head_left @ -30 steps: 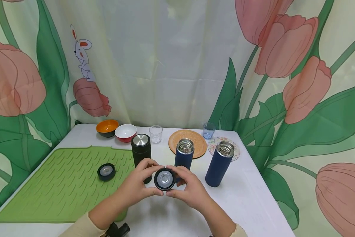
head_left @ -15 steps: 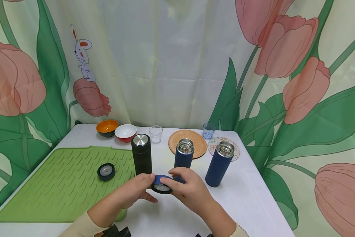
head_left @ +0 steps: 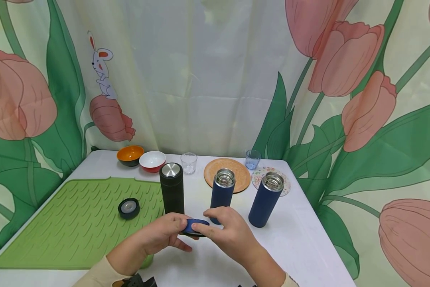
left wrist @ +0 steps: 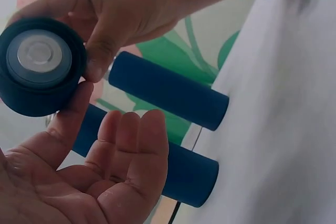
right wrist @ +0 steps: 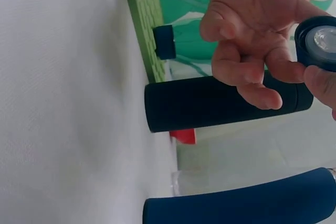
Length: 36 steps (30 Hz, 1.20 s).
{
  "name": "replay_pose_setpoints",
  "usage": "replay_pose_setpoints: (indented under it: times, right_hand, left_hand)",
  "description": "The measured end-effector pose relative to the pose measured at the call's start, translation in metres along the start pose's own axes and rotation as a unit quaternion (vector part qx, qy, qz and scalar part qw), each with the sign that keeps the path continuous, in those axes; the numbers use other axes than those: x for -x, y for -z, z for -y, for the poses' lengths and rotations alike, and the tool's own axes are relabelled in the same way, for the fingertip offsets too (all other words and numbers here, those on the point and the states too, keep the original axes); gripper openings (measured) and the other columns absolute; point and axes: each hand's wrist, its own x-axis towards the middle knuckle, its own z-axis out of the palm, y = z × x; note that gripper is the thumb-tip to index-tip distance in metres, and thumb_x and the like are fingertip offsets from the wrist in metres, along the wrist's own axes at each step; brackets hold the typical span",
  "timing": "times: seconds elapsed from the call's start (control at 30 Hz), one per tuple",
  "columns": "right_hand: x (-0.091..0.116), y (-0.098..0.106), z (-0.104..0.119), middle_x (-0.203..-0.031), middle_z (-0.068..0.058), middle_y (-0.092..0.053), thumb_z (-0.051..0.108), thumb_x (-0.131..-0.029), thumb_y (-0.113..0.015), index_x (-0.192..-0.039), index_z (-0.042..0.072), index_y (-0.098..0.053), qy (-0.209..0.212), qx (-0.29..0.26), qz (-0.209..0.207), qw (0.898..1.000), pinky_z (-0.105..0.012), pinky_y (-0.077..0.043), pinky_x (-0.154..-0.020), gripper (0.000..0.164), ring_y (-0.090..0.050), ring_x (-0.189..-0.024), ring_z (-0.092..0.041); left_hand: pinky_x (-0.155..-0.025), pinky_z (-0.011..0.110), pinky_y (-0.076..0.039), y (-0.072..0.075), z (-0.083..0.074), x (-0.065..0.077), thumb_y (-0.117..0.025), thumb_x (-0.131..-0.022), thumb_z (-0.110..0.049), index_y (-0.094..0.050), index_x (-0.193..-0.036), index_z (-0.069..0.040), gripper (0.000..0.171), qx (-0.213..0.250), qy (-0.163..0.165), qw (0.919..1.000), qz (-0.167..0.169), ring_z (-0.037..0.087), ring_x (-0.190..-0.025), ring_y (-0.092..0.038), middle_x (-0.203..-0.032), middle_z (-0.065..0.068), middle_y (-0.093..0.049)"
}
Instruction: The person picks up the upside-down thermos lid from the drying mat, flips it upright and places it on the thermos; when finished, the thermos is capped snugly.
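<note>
Both hands hold one blue bottle lid [head_left: 196, 225] over the table's near middle. My left hand [head_left: 164, 231] pinches its left side between thumb and index finger, the other fingers spread below. My right hand [head_left: 233, 235] grips the opposite side, its thumb on the blue wall. In the left wrist view, the lid's pale inner plug [left wrist: 41, 53] shows inside a dark ring. Beyond the hands stand two lidless navy bottles, a middle one [head_left: 222, 194] and a right one [head_left: 266, 201]. A capped black flask [head_left: 172, 191] stands just behind the left hand.
Left lies a green ridged mat [head_left: 75, 227] bearing a black lid [head_left: 129, 208], underside up. Along the back are an orange bowl [head_left: 130, 153], a white-and-red bowl [head_left: 152, 160], a clear glass [head_left: 188, 162], a round wooden board [head_left: 215, 167], a bluish glass [head_left: 252, 159] and a floral plate [head_left: 285, 183].
The lid has tipped over: its underside faced the head camera before, and now its blue side wall shows. Both hands have turned with it and sunk slightly. The bottles have stayed put.
</note>
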Motion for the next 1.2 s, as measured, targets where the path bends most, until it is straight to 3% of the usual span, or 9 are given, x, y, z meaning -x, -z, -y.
replay_pose_setpoints:
  times: [0.17, 0.33, 0.4, 0.5, 0.57, 0.63, 0.9, 1.1, 1.2]
  right_hand:
    - [0.001, 0.0, 0.001, -0.119, -0.003, -0.071, 0.006, -0.079, -0.092, -0.146, 0.033, -0.061, -0.003, 0.002, -0.001, 1.0, -0.028, -0.058, -0.091, 0.079, -0.067, -0.107, -0.014]
    - [0.001, 0.0, 0.002, -0.129, -0.006, -0.066, -0.003, -0.087, -0.081, -0.143, 0.025, -0.067, -0.083, -0.049, -0.029, 0.995, -0.027, -0.059, -0.093, 0.065, -0.067, -0.107, -0.016]
    - [-0.001, 0.003, 0.004, -0.132, -0.004, -0.063, -0.001, -0.089, -0.078, -0.144, 0.024, -0.067, -0.173, -0.123, -0.026, 0.977, -0.025, -0.059, -0.09, 0.061, -0.065, -0.108, -0.013]
    - [-0.003, 0.01, 0.007, -0.136, 0.001, -0.059, 0.012, -0.091, -0.083, -0.149, 0.028, -0.063, -0.308, -0.243, -0.01, 0.92, -0.026, -0.058, -0.09, 0.063, -0.063, -0.112, -0.013]
    - [-0.004, 0.013, 0.008, -0.136, 0.004, -0.059, 0.023, -0.088, -0.087, -0.15, 0.034, -0.061, -0.361, -0.285, 0.01, 0.888, -0.028, -0.055, -0.087, 0.068, -0.062, -0.111, -0.016]
    - [-0.005, 0.013, 0.007, -0.137, 0.007, -0.059, 0.032, -0.086, -0.09, -0.15, 0.035, -0.061, -0.382, -0.304, 0.033, 0.872, -0.03, -0.054, -0.089, 0.07, -0.061, -0.115, -0.018]
    - [-0.003, 0.007, 0.004, -0.139, 0.012, -0.06, 0.037, -0.082, -0.093, -0.137, 0.027, -0.072, -0.397, -0.314, 0.057, 0.861, -0.034, -0.055, -0.094, 0.06, -0.058, -0.124, -0.015]
    - [-0.001, 0.007, 0.004, -0.135, 0.01, -0.062, 0.034, -0.082, -0.092, -0.134, 0.03, -0.074, -0.409, -0.336, 0.037, 0.848, -0.03, -0.052, -0.093, 0.055, -0.058, -0.119, -0.015]
    - [0.0, 0.007, 0.004, -0.133, 0.01, -0.064, 0.029, -0.086, -0.089, -0.13, 0.029, -0.076, -0.401, -0.329, 0.01, 0.855, -0.029, -0.052, -0.091, 0.046, -0.06, -0.116, -0.014]
  left_hand:
    - [-0.095, 0.047, -0.062, -0.001, -0.001, 0.001, -0.06, -0.108, -0.044, -0.077, -0.115, -0.019, 0.031, -0.004, -0.003, 0.9999, -0.016, 0.013, -0.109, -0.072, -0.11, -0.003, -0.078]
    - [-0.094, 0.04, -0.061, -0.003, -0.005, -0.001, -0.072, -0.102, -0.036, -0.067, -0.128, -0.001, 0.044, -0.092, -0.039, 0.9887, -0.112, 0.021, -0.107, -0.068, -0.117, 0.009, -0.073]
    - [-0.092, 0.037, -0.06, -0.003, -0.007, -0.002, -0.079, -0.097, -0.03, -0.062, -0.134, 0.002, 0.052, -0.145, -0.058, 0.9756, -0.154, 0.025, -0.107, -0.066, -0.12, 0.014, -0.07]
    - [-0.089, 0.033, -0.059, -0.005, -0.006, -0.003, -0.087, -0.089, -0.022, -0.062, -0.137, -0.003, 0.057, -0.203, -0.088, 0.9557, -0.194, 0.029, -0.106, -0.067, -0.122, 0.017, -0.07]
    - [-0.087, 0.032, -0.06, -0.008, -0.005, -0.003, -0.09, -0.086, -0.02, -0.062, -0.137, -0.009, 0.059, -0.225, -0.103, 0.9463, -0.208, 0.029, -0.104, -0.068, -0.121, 0.015, -0.07]
    - [-0.086, 0.031, -0.061, -0.012, -0.004, -0.003, -0.091, -0.085, -0.02, -0.063, -0.137, -0.012, 0.06, -0.241, -0.117, 0.9397, -0.212, 0.028, -0.102, -0.07, -0.124, 0.014, -0.068]
    - [-0.091, 0.029, -0.059, -0.022, 0.0, -0.009, -0.09, -0.086, -0.024, -0.067, -0.133, -0.021, 0.052, -0.278, -0.133, 0.9254, -0.221, 0.02, -0.113, -0.066, -0.134, 0.008, -0.061]
    - [-0.091, 0.029, -0.059, -0.028, 0.002, -0.013, -0.093, -0.083, -0.026, -0.065, -0.138, -0.024, 0.062, -0.272, -0.13, 0.925, -0.231, 0.024, -0.111, -0.063, -0.136, 0.007, -0.06]
    - [-0.089, 0.029, -0.059, -0.03, 0.005, -0.014, -0.094, -0.082, -0.026, -0.064, -0.139, -0.025, 0.064, -0.264, -0.129, 0.9238, -0.246, 0.026, -0.107, -0.062, -0.137, 0.007, -0.059]
